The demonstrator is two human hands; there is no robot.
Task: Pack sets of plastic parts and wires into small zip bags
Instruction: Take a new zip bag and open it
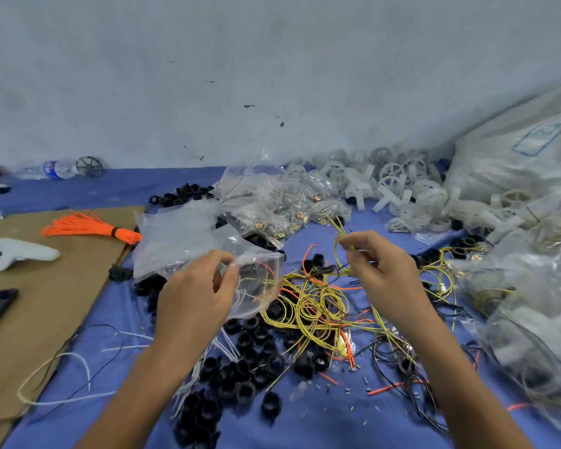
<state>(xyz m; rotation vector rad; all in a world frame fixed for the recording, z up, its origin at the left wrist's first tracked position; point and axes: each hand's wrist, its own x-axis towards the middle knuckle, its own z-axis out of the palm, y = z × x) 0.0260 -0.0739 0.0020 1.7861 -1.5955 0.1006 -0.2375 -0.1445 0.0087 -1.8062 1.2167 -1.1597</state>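
Head view: left hand (198, 286) pinches the upper edge of a small zip bag (259, 286), with wires already showing inside, over the middle of the blue cloth (305, 231). Right hand (381, 270) pinches a looped yellow wire (339, 251), the loop roughly upright. The bag lies to the left of the wire, near it but apart, so the right hand probably carries the wire leftward. Which way the bag's mouth faces is unclear.

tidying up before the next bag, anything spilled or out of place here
Yes. Short wire offcuts lie scattered on the blue cloth near the loose black rings. A water bottle lies on its side by the far-left wall, and a white controller sits on the cardboard, unrelated to the parts.
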